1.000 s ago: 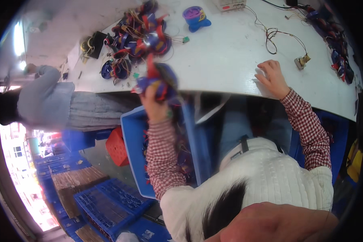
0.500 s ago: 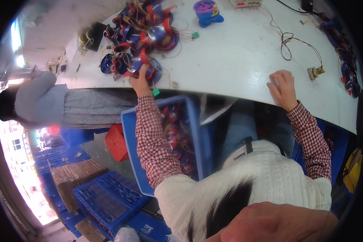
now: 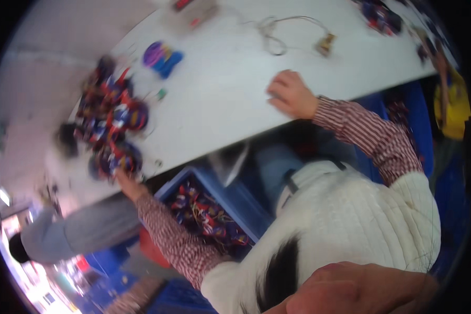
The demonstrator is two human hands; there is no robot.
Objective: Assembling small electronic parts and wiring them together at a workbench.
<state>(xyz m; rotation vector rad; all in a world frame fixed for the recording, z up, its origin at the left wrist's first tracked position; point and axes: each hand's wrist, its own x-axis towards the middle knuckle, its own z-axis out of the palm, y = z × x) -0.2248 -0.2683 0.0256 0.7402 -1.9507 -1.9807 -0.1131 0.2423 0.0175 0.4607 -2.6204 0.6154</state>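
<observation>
My left hand [image 3: 130,184] is closed at the near edge of a purple-and-red rounded shell with wires [image 3: 124,157], at the left edge of the table; motion blur softens its fingertips. Beyond it, a heap of similar wired shells [image 3: 110,112] touches that one. My right hand [image 3: 293,95] lies on the white table [image 3: 209,99] near its front edge, fingers loosely bent, with nothing visible in it.
A blue-and-purple holder [image 3: 163,60] stands past the heap. A cable with a brass-coloured connector [image 3: 325,44] lies farther back, near a boxed device [image 3: 191,15]. Under the table edge, a blue crate [image 3: 235,196] holds more shells. Co-workers are at left [image 3: 89,230] and right [image 3: 450,104].
The view has turned, so the table appears tilted and the heap lower at left. My left hand is still at the near shell; my right hand still rests on the table.
</observation>
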